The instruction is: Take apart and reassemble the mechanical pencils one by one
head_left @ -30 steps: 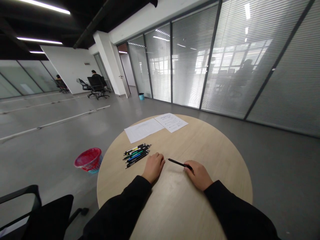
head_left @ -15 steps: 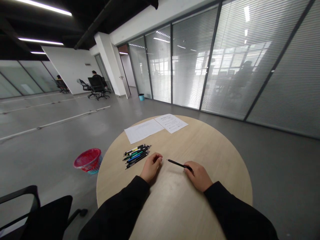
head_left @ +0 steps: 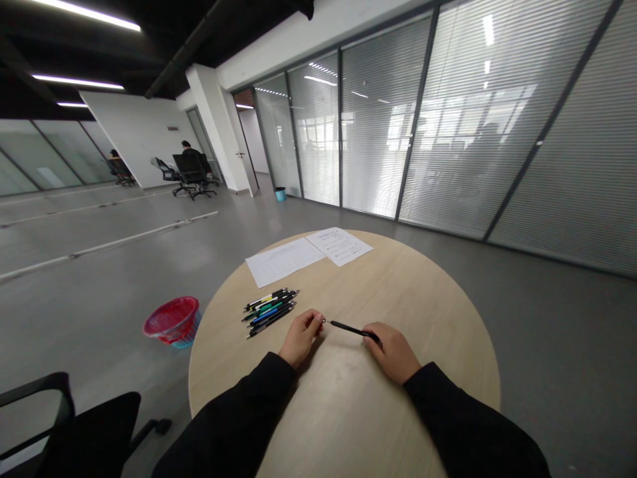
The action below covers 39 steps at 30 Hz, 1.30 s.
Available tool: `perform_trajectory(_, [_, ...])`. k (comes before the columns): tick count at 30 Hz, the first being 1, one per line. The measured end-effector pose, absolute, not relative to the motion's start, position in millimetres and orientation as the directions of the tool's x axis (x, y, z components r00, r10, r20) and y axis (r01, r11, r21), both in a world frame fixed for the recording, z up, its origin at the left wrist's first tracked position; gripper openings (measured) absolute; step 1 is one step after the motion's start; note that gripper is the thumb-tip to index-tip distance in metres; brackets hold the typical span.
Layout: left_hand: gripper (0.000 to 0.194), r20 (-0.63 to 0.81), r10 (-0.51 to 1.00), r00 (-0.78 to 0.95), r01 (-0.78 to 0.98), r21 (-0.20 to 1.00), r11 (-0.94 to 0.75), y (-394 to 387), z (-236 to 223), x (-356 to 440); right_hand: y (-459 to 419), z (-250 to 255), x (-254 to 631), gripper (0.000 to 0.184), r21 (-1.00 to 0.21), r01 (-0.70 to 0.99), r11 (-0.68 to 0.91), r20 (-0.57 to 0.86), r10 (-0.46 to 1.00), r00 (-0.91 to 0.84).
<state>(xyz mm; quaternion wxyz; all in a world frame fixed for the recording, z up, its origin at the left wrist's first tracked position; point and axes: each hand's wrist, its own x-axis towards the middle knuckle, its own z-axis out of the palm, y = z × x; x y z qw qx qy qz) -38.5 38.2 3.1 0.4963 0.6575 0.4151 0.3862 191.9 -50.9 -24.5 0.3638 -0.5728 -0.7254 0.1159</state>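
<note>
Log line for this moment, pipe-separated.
right hand: holds black pen | left hand: pinches tiny shiny piece near pen's tip | pen pile: on table, left | papers: table's far side

A slim black pen (head_left: 347, 328) slants from the right hand (head_left: 392, 350), its tip (head_left: 329, 322) pointing left. Near it, the left hand (head_left: 301, 337) pinches a tiny, indistinct shiny piece (head_left: 324, 321).

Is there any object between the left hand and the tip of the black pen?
Only a small shiny piece at the fingertips of the left hand, facing the black pen in the right hand; nothing else visible. The other pens lie outside that gap.
</note>
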Motion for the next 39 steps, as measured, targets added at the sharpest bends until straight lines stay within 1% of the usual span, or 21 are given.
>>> perform_trajectory(10, [0.038, 0.114, 0.895, 0.432, 0.23, 0.945, -0.231, 39.0, -4.4, -37.6, -50.5, -25.0, 191.2, 0.014, -0.561, 0.76, 0.329, 0.394, 0.913, -0.104])
perform_trajectory(18, [0.039, 0.113, 0.896, 0.43, 0.25, 0.938, -0.239, 36.1, -0.3, -37.1, -51.2, -25.9, 190.7, 0.013, -0.544, 0.766, 0.342, 0.402, 0.908, -0.119])
perform_trajectory(25, [0.04, 0.099, 0.896, 0.432, 0.261, 0.938, -0.23, 37.6, -2.6, -37.8, -51.5, -25.7, 190.4, 0.018, -0.534, 0.764, 0.362, 0.427, 0.895, -0.126])
perform_trajectory(32, [0.043, 0.087, 0.898, 0.431, 0.221, 0.955, -0.198, 35.8, -0.5, -36.2, -52.6, -22.9, 189.8, 0.022, -0.531, 0.766, 0.364, 0.456, 0.884, -0.103])
perform_trajectory(39, [0.039, 0.089, 0.897, 0.433, 0.131, 0.978, -0.16, 33.1, 1.9, -34.5, -51.2, -25.5, 190.5, 0.019, -0.54, 0.759, 0.364, 0.45, 0.887, -0.104])
